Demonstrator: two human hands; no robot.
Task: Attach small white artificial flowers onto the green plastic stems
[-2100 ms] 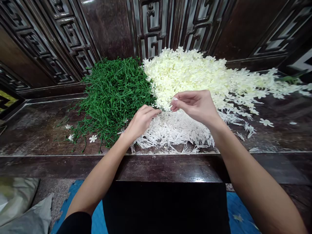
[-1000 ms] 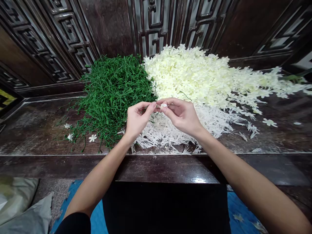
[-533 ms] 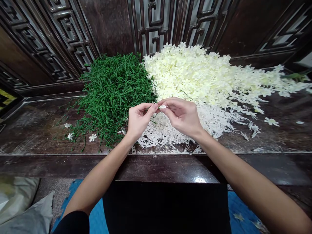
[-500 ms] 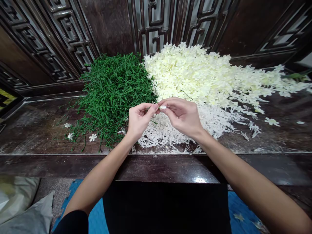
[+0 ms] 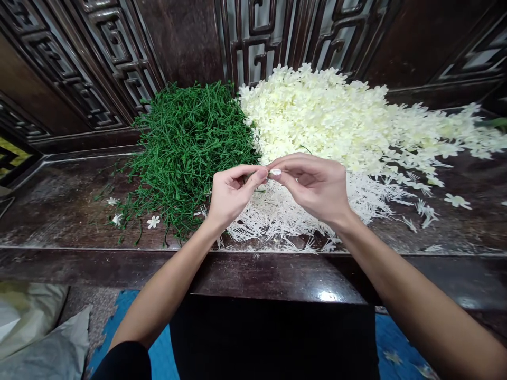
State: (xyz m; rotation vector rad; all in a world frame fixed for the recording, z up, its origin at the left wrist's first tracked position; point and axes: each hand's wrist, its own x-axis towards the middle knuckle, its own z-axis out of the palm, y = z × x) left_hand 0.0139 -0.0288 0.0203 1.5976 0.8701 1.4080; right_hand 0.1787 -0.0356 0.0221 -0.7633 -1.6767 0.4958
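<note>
My left hand (image 5: 238,191) is closed in a pinch, thumb against forefinger, on what looks like a thin green plastic stem (image 5: 270,173); only its tip shows. Fingertip to fingertip with it, my right hand (image 5: 319,186) also pinches. A small whitish spot shows there, and I cannot tell whether it is a held piece or the thumbnail. Behind my left hand lies a heap of green plastic stems (image 5: 194,142). Cream artificial flower heads (image 5: 325,121) are piled beyond my right hand. Under both hands spread thin white stamen-like sprigs (image 5: 261,219).
The heaps lie on a dark wooden bench (image 5: 71,211) against a carved lattice panel (image 5: 261,42). Loose white flowers (image 5: 153,222) lie at the left, and another flower (image 5: 457,201) at the right. Pale sacks (image 5: 35,322) stand on the floor at lower left.
Both hands have shifted slightly right in view, still pinching together. My right hand has turned a little and sits farther right. The whole scene has shifted slightly with the camera.
</note>
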